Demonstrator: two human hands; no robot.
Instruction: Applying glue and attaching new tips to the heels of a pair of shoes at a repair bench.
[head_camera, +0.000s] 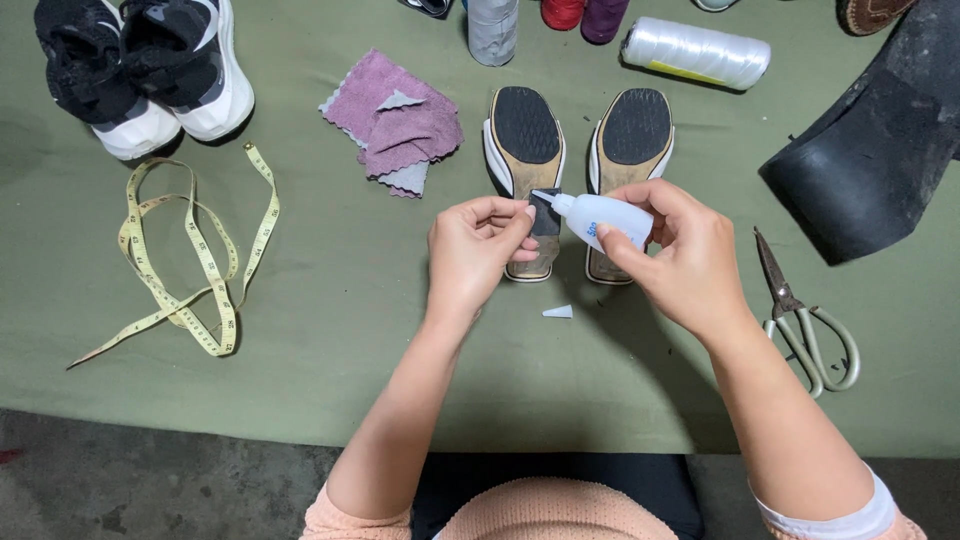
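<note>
My right hand (680, 255) grips a small white squeeze bottle (600, 216), its nozzle pointing left onto a small dark patch (545, 215). That patch is pinched between the fingers of my left hand (475, 250). Both hands hover over two upturned sandals: the left sandal (525, 140) and the right sandal (632, 135), soles up with dark tread pads at the far end. A small white cap (558, 312) lies on the green cloth just below the hands.
Scissors (805, 320) lie at the right, beside a black rubber sheet (870, 160). A yellow tape measure (190, 265) and black-and-white sneakers (145, 65) are at the left. Purple cloth pieces (400, 125) and thread spools (695, 50) sit at the back.
</note>
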